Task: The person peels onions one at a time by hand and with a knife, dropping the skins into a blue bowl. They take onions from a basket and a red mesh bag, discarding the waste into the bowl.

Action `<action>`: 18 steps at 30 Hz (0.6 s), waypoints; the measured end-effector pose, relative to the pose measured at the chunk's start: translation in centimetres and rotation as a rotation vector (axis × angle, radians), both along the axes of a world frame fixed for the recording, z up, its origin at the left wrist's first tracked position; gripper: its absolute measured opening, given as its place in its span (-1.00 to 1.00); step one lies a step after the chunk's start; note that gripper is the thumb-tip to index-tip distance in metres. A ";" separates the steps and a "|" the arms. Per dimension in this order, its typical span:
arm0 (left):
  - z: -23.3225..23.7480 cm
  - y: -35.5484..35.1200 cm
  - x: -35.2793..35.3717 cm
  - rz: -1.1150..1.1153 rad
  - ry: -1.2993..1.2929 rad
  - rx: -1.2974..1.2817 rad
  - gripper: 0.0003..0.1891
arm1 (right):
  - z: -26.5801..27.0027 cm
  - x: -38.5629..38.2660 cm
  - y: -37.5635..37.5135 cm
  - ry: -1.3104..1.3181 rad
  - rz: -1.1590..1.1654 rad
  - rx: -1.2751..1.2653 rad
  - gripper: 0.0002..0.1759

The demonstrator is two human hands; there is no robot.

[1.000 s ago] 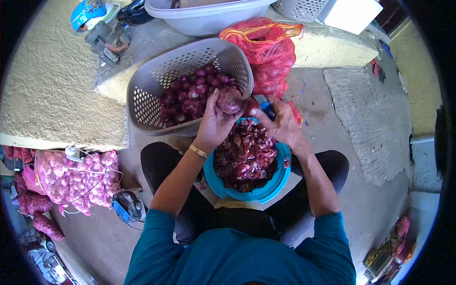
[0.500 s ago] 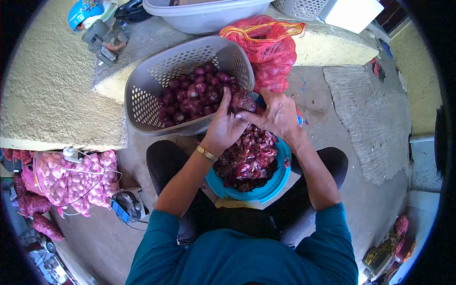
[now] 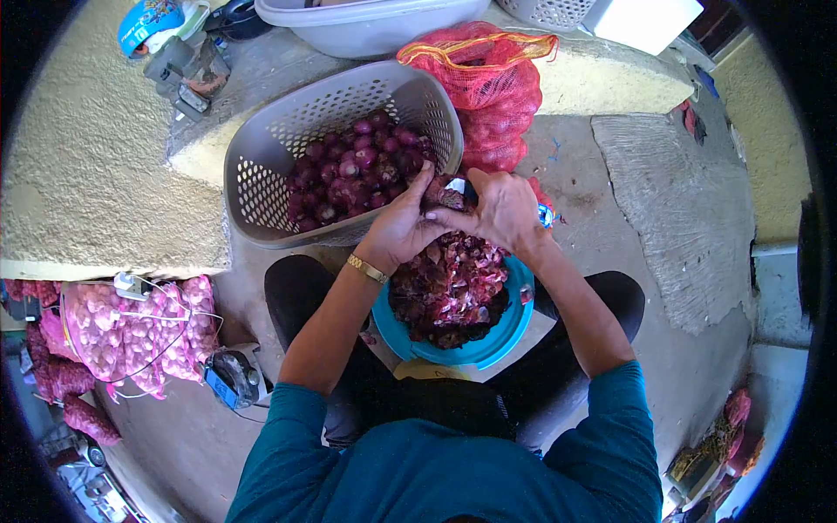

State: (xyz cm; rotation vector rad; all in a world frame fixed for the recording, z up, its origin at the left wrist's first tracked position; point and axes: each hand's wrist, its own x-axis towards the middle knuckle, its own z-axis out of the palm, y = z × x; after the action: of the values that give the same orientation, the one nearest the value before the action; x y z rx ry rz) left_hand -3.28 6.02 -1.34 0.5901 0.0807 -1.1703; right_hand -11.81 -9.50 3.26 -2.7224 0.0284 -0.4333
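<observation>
My left hand (image 3: 399, 230), with a gold watch band at the wrist, is closed around a red onion (image 3: 443, 197). My right hand (image 3: 507, 209) grips a small knife, its handle hidden in the fingers; the shiny blade (image 3: 456, 185) lies against the onion. The right thumb presses on the onion's near side. Below both hands a blue basin (image 3: 493, 350) holds a heap of onion skins (image 3: 453, 288). Just beyond the left hand stands a grey perforated basket (image 3: 255, 205) with many peeled-looking red onions (image 3: 353, 166).
A red mesh sack (image 3: 497, 113) of onions leans beside the basket. Behind are a ledge with a grey tub (image 3: 375, 26) and a clear container (image 3: 187, 70). At left lie a pink net of garlic-like bulbs (image 3: 144, 327) and a scale (image 3: 235, 379). My knees flank the basin.
The knife blade has turned over the onion and now catches bright light. My right hand has shifted slightly left, and the left hand stays round the onion. The whole view shifts slightly.
</observation>
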 end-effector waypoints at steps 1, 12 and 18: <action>-0.2 -0.1 0.1 0.007 0.003 0.003 -0.58 | -0.3 0.1 0.0 -0.001 0.000 0.000 -0.23; -0.9 -0.5 0.2 0.030 0.034 0.022 -0.62 | -1.2 0.1 -0.5 -0.024 0.006 -0.052 -0.20; -0.9 -0.7 -0.2 0.073 0.005 0.038 -0.64 | -2.8 0.3 -0.1 -0.001 -0.057 0.071 -0.22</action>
State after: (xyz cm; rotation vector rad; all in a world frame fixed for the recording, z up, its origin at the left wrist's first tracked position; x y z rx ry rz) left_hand -3.47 5.31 -2.26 0.6133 0.1280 -1.1008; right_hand -11.50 -9.64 0.46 -2.6570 0.1195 -0.4419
